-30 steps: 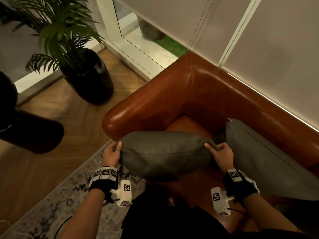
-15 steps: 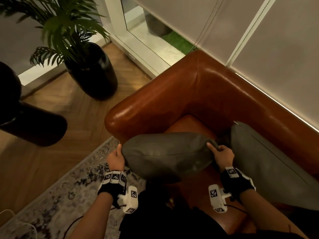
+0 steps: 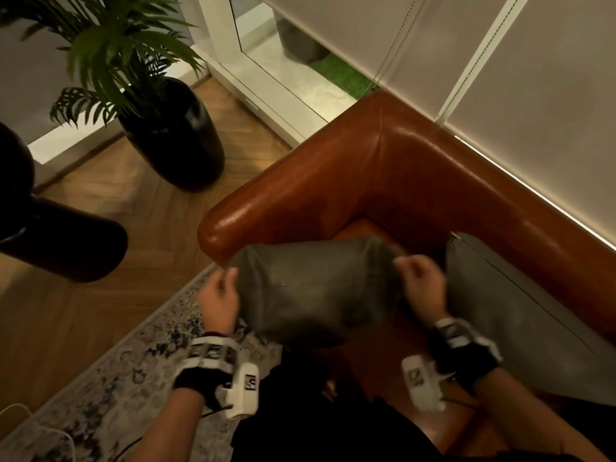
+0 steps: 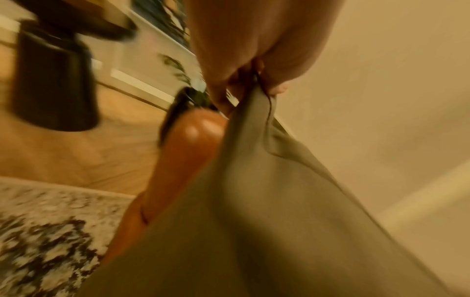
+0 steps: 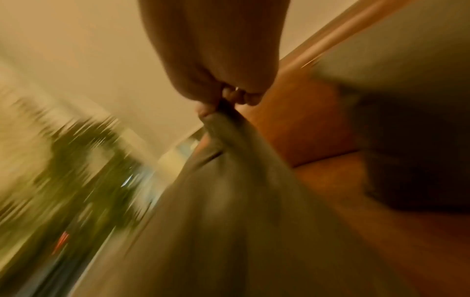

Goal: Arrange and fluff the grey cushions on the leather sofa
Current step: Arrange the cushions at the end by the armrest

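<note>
I hold a grey cushion (image 3: 316, 288) in the air over the seat corner of the brown leather sofa (image 3: 383, 181). My left hand (image 3: 218, 295) pinches its left corner; the left wrist view shows cushion fabric (image 4: 254, 201) bunched between thumb and fingers (image 4: 277, 88). My right hand (image 3: 421, 285) pinches the right corner, and the right wrist view shows that corner of the cushion (image 5: 229, 180) gathered under the fingertips (image 5: 203, 109). The cushion looks squeezed narrower between the hands and is motion-blurred. A second grey cushion (image 3: 520, 311) leans on the sofa back to the right.
A potted palm in a tall black pot (image 3: 173, 135) stands on the wood floor left of the sofa arm. A dark round piece of furniture (image 3: 56, 238) sits at far left. A patterned rug (image 3: 100, 395) lies under me. Roller blinds (image 3: 500, 61) hang behind the sofa.
Both hands have moved closer together, bunching the cushion shorter and fatter. The cushion now blurs with motion. The second cushion has not moved.
</note>
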Available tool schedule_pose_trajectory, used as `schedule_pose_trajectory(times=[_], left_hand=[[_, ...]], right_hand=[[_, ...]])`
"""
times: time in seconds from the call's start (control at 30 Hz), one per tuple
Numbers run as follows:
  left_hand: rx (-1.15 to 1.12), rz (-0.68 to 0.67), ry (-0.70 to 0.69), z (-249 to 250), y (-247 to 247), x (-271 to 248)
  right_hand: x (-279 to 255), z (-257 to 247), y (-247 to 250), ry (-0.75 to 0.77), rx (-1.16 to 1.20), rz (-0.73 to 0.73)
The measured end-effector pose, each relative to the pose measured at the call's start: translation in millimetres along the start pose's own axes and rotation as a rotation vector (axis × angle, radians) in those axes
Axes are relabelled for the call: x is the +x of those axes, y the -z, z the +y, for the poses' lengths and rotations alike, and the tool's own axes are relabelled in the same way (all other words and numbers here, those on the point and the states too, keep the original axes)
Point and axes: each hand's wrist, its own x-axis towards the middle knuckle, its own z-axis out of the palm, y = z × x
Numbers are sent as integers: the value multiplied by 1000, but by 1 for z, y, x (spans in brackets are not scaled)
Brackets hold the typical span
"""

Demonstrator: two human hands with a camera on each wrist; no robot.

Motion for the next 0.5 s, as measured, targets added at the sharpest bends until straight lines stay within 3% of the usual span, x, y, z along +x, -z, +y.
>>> schedule_pose_trajectory(times=[0.07,0.2,0.37,0.5], left_hand=[[22,66,34,-17,24,6],[123,117,225,-57,22,3],[345,-140,412,-85,-18,-2],[467,-591,484,-63,-71,2]], right_hand=[[17,1,31,-83,-6,29],[29,-50,19,137,30,-22],[40,-117,10,350,123,0],[37,-160,-9,632,25,-45]])
